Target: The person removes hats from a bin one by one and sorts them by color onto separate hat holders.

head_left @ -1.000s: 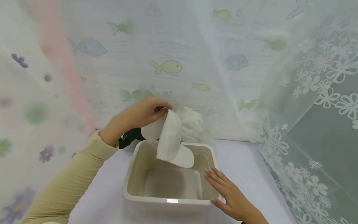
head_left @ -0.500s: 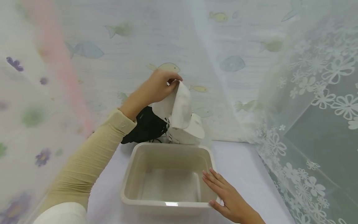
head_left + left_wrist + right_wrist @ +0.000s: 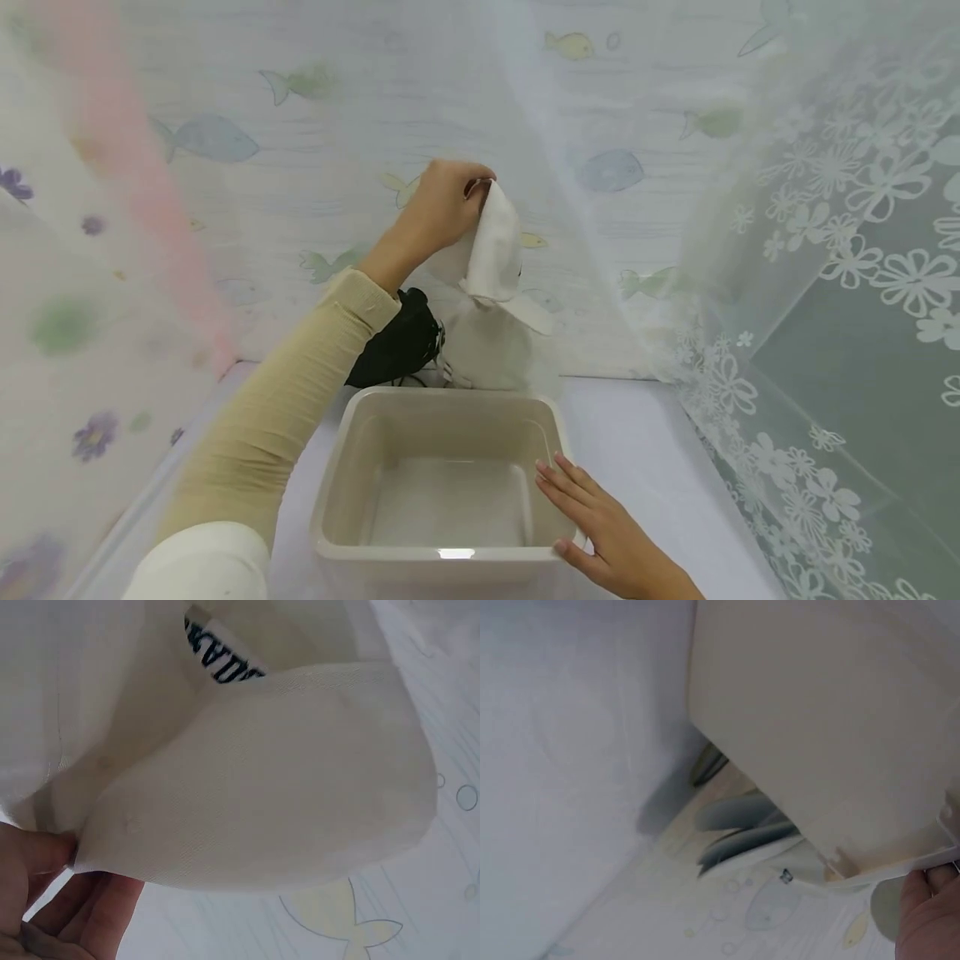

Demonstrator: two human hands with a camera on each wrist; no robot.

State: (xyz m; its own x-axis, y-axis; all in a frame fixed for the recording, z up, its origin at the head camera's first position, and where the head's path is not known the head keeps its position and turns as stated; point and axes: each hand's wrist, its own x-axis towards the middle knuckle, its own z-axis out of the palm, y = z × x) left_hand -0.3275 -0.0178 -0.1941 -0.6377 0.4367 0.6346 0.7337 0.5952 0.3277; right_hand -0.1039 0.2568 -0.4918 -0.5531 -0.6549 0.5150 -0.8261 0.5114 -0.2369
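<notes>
My left hand (image 3: 442,200) pinches the edge of a white cap (image 3: 495,242) and holds it up behind the bin. In the left wrist view the cap (image 3: 262,787) fills most of the picture, its inner label (image 3: 225,656) carrying dark lettering, with thumb and fingers at one edge. My right hand (image 3: 607,533) rests with straight fingers over the right rim of the beige bin (image 3: 420,553). The right wrist view shows that hand (image 3: 930,915) at the rim and the outer wall of the bin (image 3: 832,712).
Behind the bin, a black cloth item (image 3: 401,342) lies left of a white rounded cap-like thing (image 3: 487,350). Grey brims (image 3: 742,840) stack up beyond the bin in the right wrist view. Curtains printed with fish (image 3: 217,137) and flowers surround the white tabletop (image 3: 630,433).
My left hand has lifted the white cap up and back, from over the bin to behind it. The right hand stays at the rim.
</notes>
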